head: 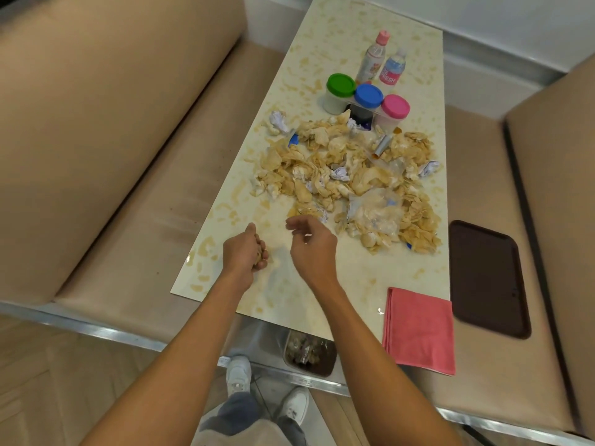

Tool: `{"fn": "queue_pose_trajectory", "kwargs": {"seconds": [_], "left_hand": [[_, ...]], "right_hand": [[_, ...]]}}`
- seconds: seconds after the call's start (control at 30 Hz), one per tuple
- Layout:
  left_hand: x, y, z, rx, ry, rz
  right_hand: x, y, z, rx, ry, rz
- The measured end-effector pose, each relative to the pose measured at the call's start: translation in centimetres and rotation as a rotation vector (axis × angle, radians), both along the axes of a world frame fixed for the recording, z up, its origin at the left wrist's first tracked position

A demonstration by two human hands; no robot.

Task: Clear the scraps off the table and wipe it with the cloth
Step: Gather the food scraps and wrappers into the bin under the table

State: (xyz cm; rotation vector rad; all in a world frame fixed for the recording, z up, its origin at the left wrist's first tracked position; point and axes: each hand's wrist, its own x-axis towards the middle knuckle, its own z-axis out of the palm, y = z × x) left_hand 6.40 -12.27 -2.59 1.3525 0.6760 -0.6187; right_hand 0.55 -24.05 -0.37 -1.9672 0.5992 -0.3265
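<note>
A wide heap of scraps [347, 175] covers the middle of the speckled cream table [354, 278]: crumpled yellowish tissues, chip pieces, white paper balls and clear plastic bags. My left hand [246, 252] hovers over the table's near left part, fingers curled round a few yellowish scraps. My right hand [310, 244] is beside it, fingers loosely bent and reaching toward the heap's near edge, holding nothing. A folded pink cloth [420, 329] lies on the table's near right corner, hanging over the edge.
Three jars with green, blue and pink lids [368, 96] and two bottles [383, 62] stand beyond the heap. A bin [310, 352] holding scraps sits on the floor under the near edge. A dark tray [487, 278] lies on the right bench. Padded benches flank the table.
</note>
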Motion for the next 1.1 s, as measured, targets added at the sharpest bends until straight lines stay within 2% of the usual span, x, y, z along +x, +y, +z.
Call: {"fn": "queue_pose_trajectory", "kwargs": {"seconds": [0.1,0.23,0.37,0.47,0.63,0.8,0.97,1.1], "left_hand": [[0.4,0.1,0.1,-0.004,0.007,0.003],[0.8,0.2,0.1,0.007,-0.001,-0.009],[1.1,0.2,0.0,0.015,-0.007,-0.013],[1.2,0.2,-0.3,0.022,-0.008,-0.018],[1.4,-0.1,-0.4,0.046,-0.027,-0.023],[1.6,-0.8,-0.3,0.057,-0.048,-0.027],[1.3,-1.4,-0.1,0.080,-0.074,-0.081],[0.9,-2.2,0.1,-0.005,-0.066,-0.083]], "right_hand": [[2.1,-2.7,-0.4,-0.124,0.043,-0.001],[4.2,-5.1,-2.3,-0.444,0.184,0.024],[5.2,-5.4,-4.0,-0.529,0.337,0.109],[5.1,-4.7,-4.9,-0.592,0.338,0.168],[3.8,-3.8,-5.1,-0.509,0.243,0.221],[1.6,-2.7,-3.0,-0.349,0.157,0.223],[0.0,-0.7,-0.8,-0.283,0.057,0.263],[-0.5,0.8,-0.4,-0.181,0.036,0.263]]}}
